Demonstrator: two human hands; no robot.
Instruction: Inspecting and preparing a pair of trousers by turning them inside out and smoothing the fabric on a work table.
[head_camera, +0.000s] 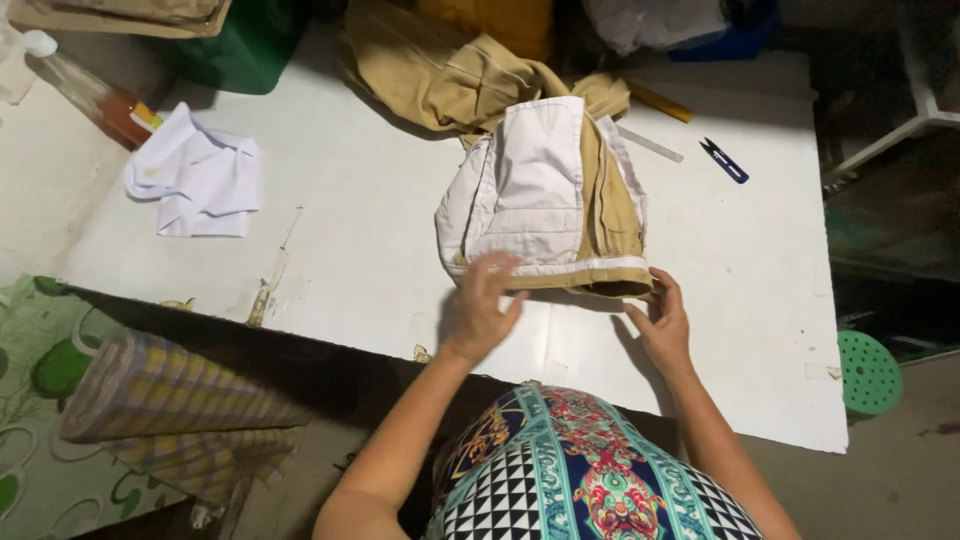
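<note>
A tan cotton garment turned inside out, showing its white pocket linings (545, 190), lies near the front edge of the white painted desk (380, 250), with the rest of its khaki cloth trailing toward the back. The left hand (478, 305) rests its spread, relaxed fingers (497, 268) on the lower hem of the white lining, pressing rather than pinching. The right hand (664, 322) sits at the garment's near right corner, fingers lightly curled against the tan waistband edge; whether they actually pinch the fabric I cannot tell. A crumpled white cloth (197, 178) lies well apart to the left, a small blue-handled thread snip (724, 160) to the right near a long pale ruler (650, 144). Since the garment sits close to the desk's edge, a pull toward the body could likely slide it off, and the loose lining may shift and wrinkle under uneven pressure.
</note>
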